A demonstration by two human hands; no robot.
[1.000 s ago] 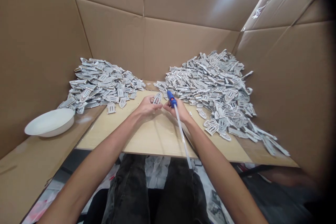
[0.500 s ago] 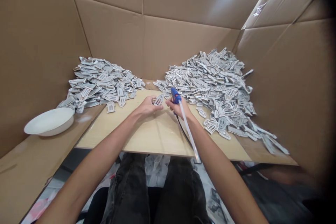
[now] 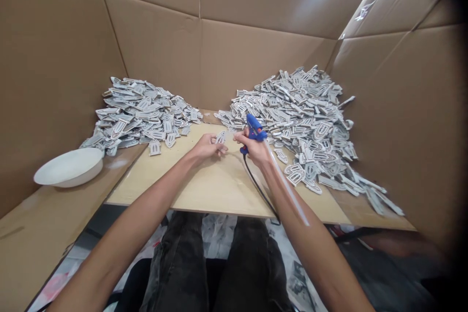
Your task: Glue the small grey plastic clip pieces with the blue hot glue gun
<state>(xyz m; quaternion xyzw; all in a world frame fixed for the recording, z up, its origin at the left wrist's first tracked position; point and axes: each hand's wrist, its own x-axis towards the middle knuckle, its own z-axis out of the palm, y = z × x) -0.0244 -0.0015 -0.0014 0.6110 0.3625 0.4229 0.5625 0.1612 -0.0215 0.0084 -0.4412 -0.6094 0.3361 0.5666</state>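
Pinching a small flat grey arch-shaped cutout (image 3: 220,137), left hand (image 3: 205,146) faces right hand (image 3: 256,148), fist wrapped around a blue glue gun (image 3: 253,128), above the pale wooden board (image 3: 204,190).

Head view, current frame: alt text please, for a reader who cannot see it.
The right hand grips a blue glue gun beside a small grey piece pinched in the left hand, over a board. Piles of grey pieces and a white bowl sit within cardboard walls.
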